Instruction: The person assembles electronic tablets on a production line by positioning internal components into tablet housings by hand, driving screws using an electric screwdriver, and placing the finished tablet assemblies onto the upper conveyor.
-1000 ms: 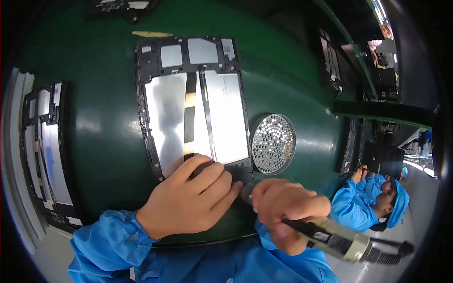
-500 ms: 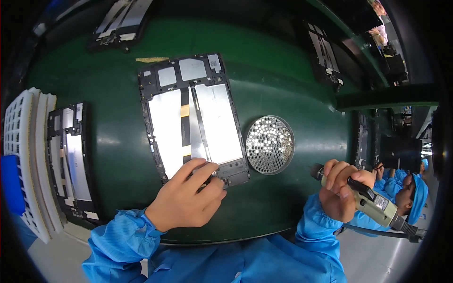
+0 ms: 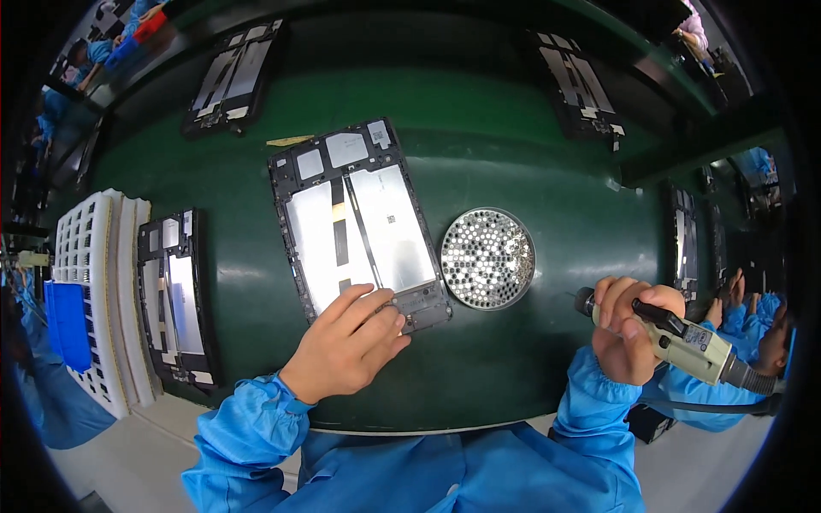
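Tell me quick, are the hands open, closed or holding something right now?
Left hand: fingers bent on the near end of the flat device; whether it grips anything is hidden.
Right hand: closed, holding the pale power screwdriver.

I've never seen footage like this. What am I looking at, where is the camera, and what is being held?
There is no robot here: a person works bare-handed. The view comes from a wide fisheye camera worn on the head, looking down, so straight edges bend near the rim; picture left is the person's left. The left hand lies over the lower end of an opened tablet-like device. The right hand holds a pale power tool, apart from that device. Between them, on the green table, sits a round dish with many small holes or pits. A similar device lies at left, beside white slotted panels.
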`<action>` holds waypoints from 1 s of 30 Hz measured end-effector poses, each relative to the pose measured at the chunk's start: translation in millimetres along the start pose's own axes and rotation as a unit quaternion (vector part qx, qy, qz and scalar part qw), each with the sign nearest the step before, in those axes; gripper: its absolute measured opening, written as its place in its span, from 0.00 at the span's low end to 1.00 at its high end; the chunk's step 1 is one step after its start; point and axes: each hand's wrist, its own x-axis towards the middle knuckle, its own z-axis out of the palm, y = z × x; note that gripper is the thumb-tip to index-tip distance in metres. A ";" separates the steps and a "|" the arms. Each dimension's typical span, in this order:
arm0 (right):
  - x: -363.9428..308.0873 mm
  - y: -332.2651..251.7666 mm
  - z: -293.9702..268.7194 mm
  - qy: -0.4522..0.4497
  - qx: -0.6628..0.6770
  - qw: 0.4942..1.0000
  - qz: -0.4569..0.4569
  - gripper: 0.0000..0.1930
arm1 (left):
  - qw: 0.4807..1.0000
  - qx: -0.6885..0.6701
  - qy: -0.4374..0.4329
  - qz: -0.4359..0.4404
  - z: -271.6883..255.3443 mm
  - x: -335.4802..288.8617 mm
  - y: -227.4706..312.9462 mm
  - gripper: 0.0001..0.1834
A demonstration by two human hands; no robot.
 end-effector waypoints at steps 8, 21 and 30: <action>-4.5 -2.8 -8.8 0.034 0.022 0.999 -0.017 0.17 | 0.987 0.111 -0.081 -0.080 -19.4 -2.3 31.5 0.15; -6.8 15.5 -15.8 0.053 0.035 0.998 -0.016 0.15 | 0.965 0.163 -0.120 -0.168 -53.1 87.4 -179.0 0.28; -9.4 17.8 -27.1 0.117 -0.004 0.993 0.012 0.16 | 0.877 0.267 -0.173 -0.359 -122.4 45.7 -271.9 0.48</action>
